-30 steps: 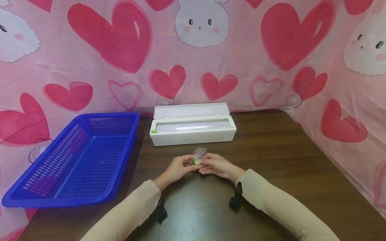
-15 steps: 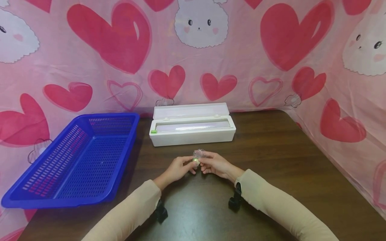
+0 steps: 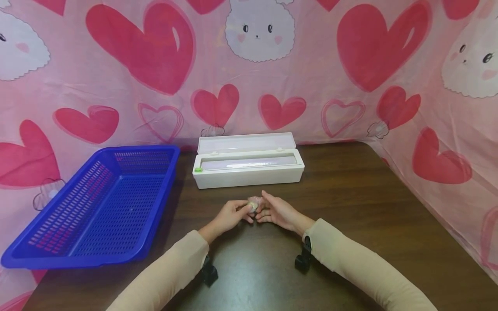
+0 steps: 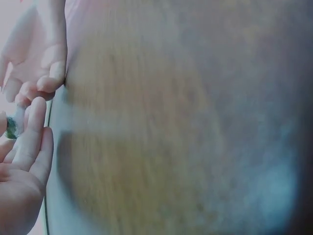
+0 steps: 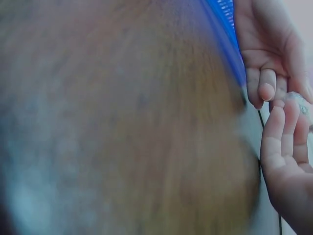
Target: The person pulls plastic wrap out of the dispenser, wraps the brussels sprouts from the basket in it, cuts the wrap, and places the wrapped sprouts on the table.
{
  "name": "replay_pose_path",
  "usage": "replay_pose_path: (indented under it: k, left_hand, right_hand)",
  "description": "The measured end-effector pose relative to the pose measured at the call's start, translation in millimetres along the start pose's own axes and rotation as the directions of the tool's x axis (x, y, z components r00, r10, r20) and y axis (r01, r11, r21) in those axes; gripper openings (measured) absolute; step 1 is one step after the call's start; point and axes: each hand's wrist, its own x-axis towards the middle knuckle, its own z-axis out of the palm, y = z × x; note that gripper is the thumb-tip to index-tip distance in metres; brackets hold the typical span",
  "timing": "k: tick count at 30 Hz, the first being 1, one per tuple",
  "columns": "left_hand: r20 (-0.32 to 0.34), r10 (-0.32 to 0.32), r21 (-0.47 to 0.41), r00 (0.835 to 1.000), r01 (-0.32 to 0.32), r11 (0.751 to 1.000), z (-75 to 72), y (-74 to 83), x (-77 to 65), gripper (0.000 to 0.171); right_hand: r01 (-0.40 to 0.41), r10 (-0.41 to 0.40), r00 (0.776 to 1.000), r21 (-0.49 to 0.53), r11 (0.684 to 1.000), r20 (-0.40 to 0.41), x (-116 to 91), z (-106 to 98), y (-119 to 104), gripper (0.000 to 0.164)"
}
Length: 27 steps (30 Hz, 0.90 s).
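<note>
Over the table in the head view, my left hand pinches a small round green thing wrapped in clear plastic film between thumb and fingers. Its exact kind cannot be told. My right hand is at the bundle's right side, thumb raised away and the other fingers loosely bent with their tips right at the film. In the left wrist view a dark green bit shows between the left fingers. Crinkled film appears above the right fingertips in the right wrist view.
Behind the hands stands a white cling film box, its lid raised, with a green slider at the left end. A blue plastic basket sits on the left of the brown table. A pink heart-print cloth hangs behind.
The loose film standing above the green thing has been folded down close around it. My right thumb and index finger have come off the film, and the thumb has lifted.
</note>
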Motion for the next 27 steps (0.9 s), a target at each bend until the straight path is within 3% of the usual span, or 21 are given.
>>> replay_pose_path:
  k: [7,14,20,27]
  left_hand:
    - [0.021,-0.055,-0.058,0.998,0.056,0.997,2.1,2.5,-1.8,0.035]
    - [0.073,-0.070,-0.122,0.995,0.079,0.989,-1.1,2.7,-5.0,0.040]
    - [0.116,-0.039,-0.136,0.992,0.055,0.989,-5.3,4.1,-5.8,0.054]
    - [0.016,-0.021,-0.066,1.000,0.022,0.998,-5.2,19.8,-11.9,0.037]
  right_hand:
    - [0.053,-0.060,0.996,-0.094,0.994,-0.064,0.4,3.3,2.0,0.038]
    - [0.147,-0.181,0.976,-0.245,0.958,-0.122,0.0,11.1,-1.2,0.031]
    - [0.137,-0.174,0.969,-0.203,0.969,-0.177,1.8,8.8,-0.8,0.026]
    - [0.130,-0.142,0.984,-0.112,0.985,-0.108,1.6,7.7,-1.5,0.032]
